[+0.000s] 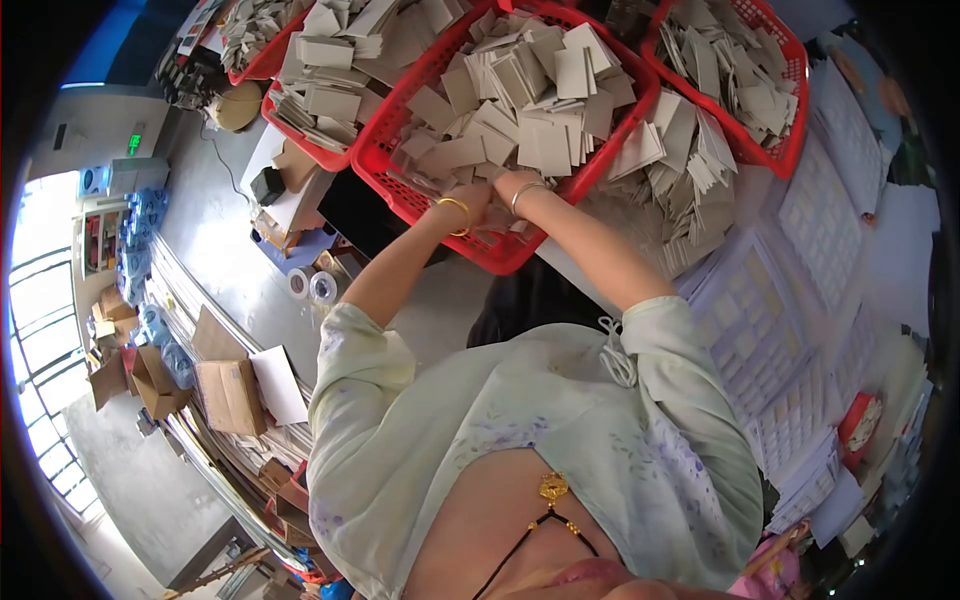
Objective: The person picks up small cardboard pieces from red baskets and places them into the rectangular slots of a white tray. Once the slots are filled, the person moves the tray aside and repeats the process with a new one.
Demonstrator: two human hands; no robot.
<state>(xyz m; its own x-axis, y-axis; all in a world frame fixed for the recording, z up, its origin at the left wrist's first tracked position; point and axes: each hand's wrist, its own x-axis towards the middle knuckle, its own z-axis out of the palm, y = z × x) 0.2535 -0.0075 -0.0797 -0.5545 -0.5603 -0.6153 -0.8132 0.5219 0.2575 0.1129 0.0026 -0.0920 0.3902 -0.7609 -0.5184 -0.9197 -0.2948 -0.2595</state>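
Note:
My left hand (470, 202), with a gold bangle at the wrist, reaches into the near end of a large red plastic basket (510, 256). Close beside it is my right hand (514, 186), wearing a silver bangle. Both hands look curled, their fingertips partly hidden among the contents; I cannot make out what is in them. Many grey-white flat card pieces (545, 147) fill the basket in a loose heap. Some clear, plastic-looking bits (492, 222) lie at the near end, under the hands.
Another red basket (790, 130) of card pieces stands at right, and one more (330, 155) at left. Loose cards (680, 190) lie heaped beside the middle basket. White sheets (750, 310) cover the right side. Tape rolls (322, 287) and cardboard boxes (230, 397) are at left.

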